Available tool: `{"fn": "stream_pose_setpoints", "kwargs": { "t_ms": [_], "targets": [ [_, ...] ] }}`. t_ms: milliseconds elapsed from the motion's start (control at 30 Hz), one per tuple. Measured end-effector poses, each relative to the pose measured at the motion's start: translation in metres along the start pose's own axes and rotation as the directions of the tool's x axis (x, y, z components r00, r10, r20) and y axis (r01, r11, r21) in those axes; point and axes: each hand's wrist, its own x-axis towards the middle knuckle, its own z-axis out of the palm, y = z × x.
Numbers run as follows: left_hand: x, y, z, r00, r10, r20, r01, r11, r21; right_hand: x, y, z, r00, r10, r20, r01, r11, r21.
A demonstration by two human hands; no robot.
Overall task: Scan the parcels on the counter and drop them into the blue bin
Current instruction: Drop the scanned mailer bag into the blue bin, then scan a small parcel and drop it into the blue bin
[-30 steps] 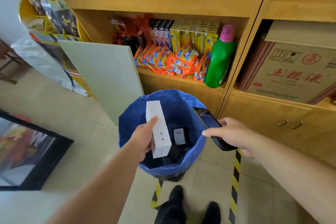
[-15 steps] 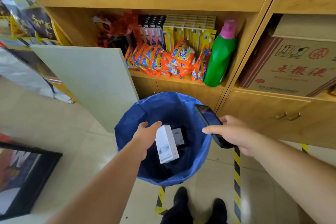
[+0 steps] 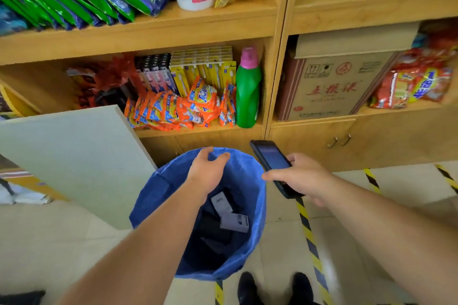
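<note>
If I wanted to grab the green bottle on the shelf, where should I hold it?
Probably round the narrow neck just under the pink cap, coming from the front. The green bottle stands upright, with orange packets close on its left and the shelf wall on its right, so only the front is open.

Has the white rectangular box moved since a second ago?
Yes. The white rectangular box has dropped from the left hand down into the blue bin.
</note>
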Motion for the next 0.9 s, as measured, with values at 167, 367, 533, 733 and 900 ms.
{"fn": "stream_pose_setpoints", "kwargs": {
  "t_ms": [167,367,533,733,900],
  "targets": [
    [-0.027,0.033,0.047,0.992,0.078,0.094,-0.085,0.994,0.069,-0.028,0.039,-0.036,0.994,0.064,-0.084,-0.052,0.989,0.135],
    [-0.074,0.067,0.126,0.956,0.191,0.224,-0.223,0.967,0.124,-0.076,0.109,-0.093,0.976,0.128,-0.175,-0.065,0.943,0.326],
    [-0.138,0.088,0.211,0.915,0.252,0.316,-0.323,0.926,0.196,-0.134,0.179,-0.148,0.944,0.198,-0.263,-0.066,0.897,0.438],
    [-0.230,0.094,0.314,0.831,0.319,0.456,-0.449,0.868,0.210,-0.217,0.276,-0.203,0.887,0.285,-0.363,-0.072,0.863,0.500],
    [-0.294,0.092,0.386,0.743,0.348,0.572,-0.533,0.824,0.192,-0.268,0.347,-0.229,0.814,0.386,-0.435,-0.094,0.826,0.556]
  ]
}}
